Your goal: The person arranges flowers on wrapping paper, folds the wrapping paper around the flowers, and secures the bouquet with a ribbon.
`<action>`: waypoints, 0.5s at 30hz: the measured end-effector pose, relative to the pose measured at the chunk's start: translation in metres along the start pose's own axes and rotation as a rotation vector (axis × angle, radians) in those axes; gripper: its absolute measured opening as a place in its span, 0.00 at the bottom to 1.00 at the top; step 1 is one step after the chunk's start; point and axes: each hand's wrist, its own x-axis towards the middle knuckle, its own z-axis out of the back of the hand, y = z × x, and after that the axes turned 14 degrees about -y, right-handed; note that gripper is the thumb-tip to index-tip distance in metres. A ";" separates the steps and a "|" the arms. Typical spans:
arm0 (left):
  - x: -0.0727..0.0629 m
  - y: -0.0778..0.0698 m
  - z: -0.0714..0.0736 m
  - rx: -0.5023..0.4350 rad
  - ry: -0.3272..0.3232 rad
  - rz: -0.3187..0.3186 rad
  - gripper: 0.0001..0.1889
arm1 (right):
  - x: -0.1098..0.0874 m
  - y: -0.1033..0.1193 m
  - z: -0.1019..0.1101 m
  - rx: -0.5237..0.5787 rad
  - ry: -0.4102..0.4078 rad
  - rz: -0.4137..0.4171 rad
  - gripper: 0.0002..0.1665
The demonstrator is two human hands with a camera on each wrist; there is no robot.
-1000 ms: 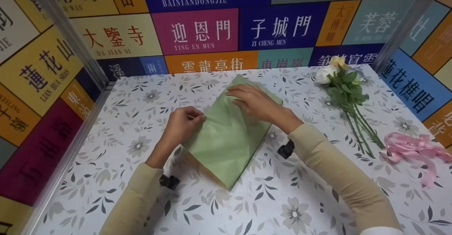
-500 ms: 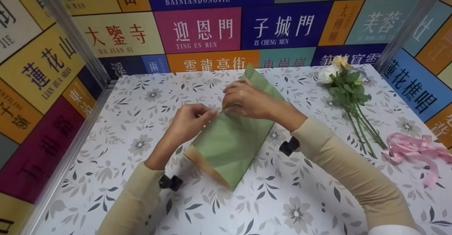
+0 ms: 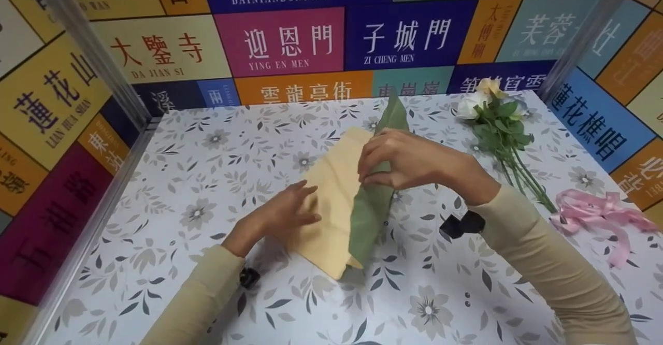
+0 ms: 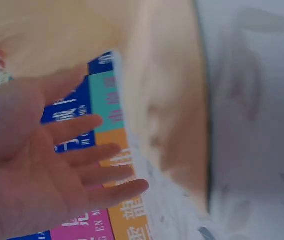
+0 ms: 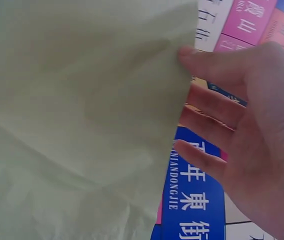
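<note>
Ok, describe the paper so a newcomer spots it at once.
On the patterned table, look left of the flowers and pink ribbon. The paper is between the left hand and the right hand, which pinches its edge. It alone is a sheet, pale yellow and green.

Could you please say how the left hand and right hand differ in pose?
The left hand has its fingers spread, while the right hand pinches the paper at its edge. In the head view, the right hand appears higher than the left hand. Both emerge from beige sleeves.
</note>
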 end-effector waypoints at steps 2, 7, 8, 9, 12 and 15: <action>-0.002 0.002 -0.009 0.077 0.101 -0.014 0.42 | -0.007 0.001 0.003 0.003 0.019 0.004 0.05; -0.002 0.002 -0.020 0.230 0.241 0.011 0.44 | -0.030 0.001 0.011 0.002 0.016 0.013 0.06; -0.002 0.002 -0.020 0.242 0.252 0.019 0.43 | -0.035 0.001 0.012 -0.002 0.012 0.014 0.06; -0.001 0.003 -0.019 0.248 0.259 0.027 0.43 | -0.039 0.002 0.013 -0.004 0.010 0.008 0.06; -0.002 0.007 -0.016 0.258 0.261 0.041 0.44 | -0.051 0.002 0.015 -0.015 -0.008 -0.010 0.07; -0.002 0.012 -0.011 0.260 0.255 0.058 0.44 | -0.062 0.000 0.019 -0.028 -0.033 -0.001 0.08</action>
